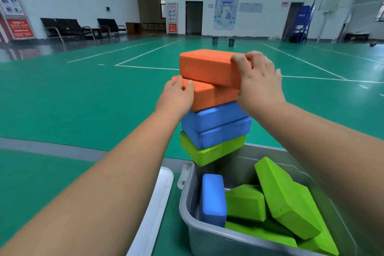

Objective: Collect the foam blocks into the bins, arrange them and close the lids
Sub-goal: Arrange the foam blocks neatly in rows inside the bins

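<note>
As if to stop the leaning stack [214, 122] toppling by the grey bin [187, 214], gripping lower orange block [214, 95] with left hand [178, 93], top orange block [207, 66] with right hand [259, 85].

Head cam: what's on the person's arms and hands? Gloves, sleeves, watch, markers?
Nothing worn shows. The left hand and right hand have no gloves, watch, bands or markers, and no sleeves show on either arm within the frame.
</note>
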`<state>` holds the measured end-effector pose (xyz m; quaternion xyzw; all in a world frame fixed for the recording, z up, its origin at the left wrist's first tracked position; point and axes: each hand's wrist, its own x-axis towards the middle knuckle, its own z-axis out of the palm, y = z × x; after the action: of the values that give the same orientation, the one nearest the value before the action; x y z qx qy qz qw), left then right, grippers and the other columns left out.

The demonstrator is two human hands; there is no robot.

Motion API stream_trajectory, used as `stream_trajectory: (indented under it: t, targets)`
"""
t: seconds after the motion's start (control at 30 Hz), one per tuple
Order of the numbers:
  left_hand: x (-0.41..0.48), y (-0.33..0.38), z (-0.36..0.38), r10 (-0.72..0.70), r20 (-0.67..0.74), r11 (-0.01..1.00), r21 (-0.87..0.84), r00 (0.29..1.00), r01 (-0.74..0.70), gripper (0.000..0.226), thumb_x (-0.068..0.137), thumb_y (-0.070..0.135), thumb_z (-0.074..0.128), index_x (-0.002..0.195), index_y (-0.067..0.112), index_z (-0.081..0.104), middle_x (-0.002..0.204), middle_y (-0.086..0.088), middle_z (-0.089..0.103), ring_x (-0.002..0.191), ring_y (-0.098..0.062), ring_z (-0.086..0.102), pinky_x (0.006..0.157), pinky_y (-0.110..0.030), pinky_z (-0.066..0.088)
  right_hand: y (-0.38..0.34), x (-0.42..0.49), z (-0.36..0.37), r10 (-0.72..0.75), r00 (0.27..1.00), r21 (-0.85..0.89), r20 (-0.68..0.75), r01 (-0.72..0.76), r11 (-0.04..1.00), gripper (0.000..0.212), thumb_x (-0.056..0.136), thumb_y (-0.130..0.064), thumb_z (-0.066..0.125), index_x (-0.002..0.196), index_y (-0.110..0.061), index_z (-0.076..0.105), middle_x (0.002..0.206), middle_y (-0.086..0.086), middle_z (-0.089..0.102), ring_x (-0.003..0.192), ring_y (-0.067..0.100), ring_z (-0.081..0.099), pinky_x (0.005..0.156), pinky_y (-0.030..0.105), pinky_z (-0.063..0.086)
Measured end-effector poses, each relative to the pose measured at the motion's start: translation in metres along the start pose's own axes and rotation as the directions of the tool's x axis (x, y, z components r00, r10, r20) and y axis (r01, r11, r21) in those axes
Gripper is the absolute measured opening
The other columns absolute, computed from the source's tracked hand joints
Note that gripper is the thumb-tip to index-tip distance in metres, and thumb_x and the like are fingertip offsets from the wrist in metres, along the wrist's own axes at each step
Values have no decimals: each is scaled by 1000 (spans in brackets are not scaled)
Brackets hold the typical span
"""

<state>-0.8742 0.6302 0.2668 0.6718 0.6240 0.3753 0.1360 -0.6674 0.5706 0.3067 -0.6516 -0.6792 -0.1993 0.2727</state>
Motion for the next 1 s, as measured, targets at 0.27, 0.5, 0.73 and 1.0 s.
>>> stream_trajectory:
  t: [0.27,0.5,0.73,1.0]
  targets:
    - [-18,5,8,66,-123,997,-27,990,-70,53,110,44,33,138,3,52,150,-21,48,142,-34,40,116,-43,34,5,-5,-1,-17,999,-7,-37,17,1000,92,73,-17,75,148,-43,29,164,11,13,147,44,25,119,62,25]
    - [-36,14,13,87,-104,996,22,991,-85,92,84,70,66,152,15,39,162,-12,30,143,-30,42,117,-44,39,14,-5,1,-96,988,86,-118,107,991,82,78,-4,69,148,-31,36,155,13,29,141,42,32,118,51,33]
    - [-46,4,25,87,-87,994,70,992,-81,103,88,38,77,165,19,11,174,-1,0,151,-33,31,120,-46,35,26,14,10,-81,995,158,-58,89,983,82,84,0,72,145,-40,35,164,6,22,148,35,30,115,51,40]
    - [-39,7,14,91,-79,992,92,993,-84,92,87,43,78,158,17,27,167,-6,23,141,-33,46,110,-44,42,11,23,21,113,993,237,30,-117,965,71,88,-20,76,138,-38,28,141,15,27,87,47,64,84,55,54]
